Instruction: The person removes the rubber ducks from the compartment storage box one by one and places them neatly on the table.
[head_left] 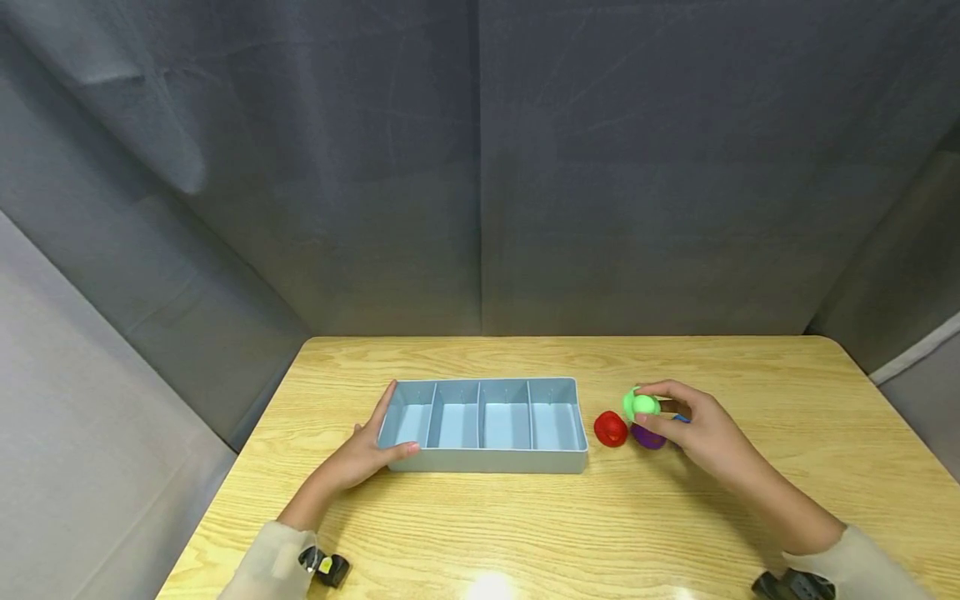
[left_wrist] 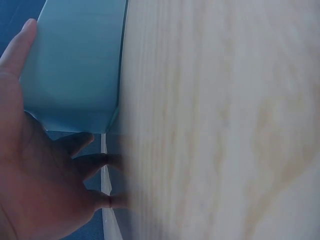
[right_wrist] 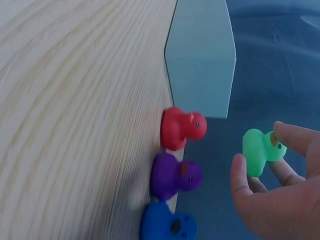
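Note:
A light blue box (head_left: 487, 461) with several compartments stands on the table. My left hand (head_left: 360, 454) rests against its left end, thumb (left_wrist: 20, 50) along the front wall and the index finger reaching toward the back corner; the fingers look straight and spread. Right of the box, my right hand (head_left: 701, 425) pinches a green rubber duck (right_wrist: 256, 152) between thumb and fingers, raised off the table. Below it on the table sit a red rubber duck (right_wrist: 175, 129), a purple rubber duck (right_wrist: 167, 176) and a blue rubber duck (right_wrist: 159, 224) in a row.
The wooden table (head_left: 480, 533) has rounded back corners. Dark grey curtains (head_left: 480, 208) hang behind it and on the sides. A black wrist device (head_left: 326, 567) is strapped at the left sleeve and another (head_left: 795, 586) at the right.

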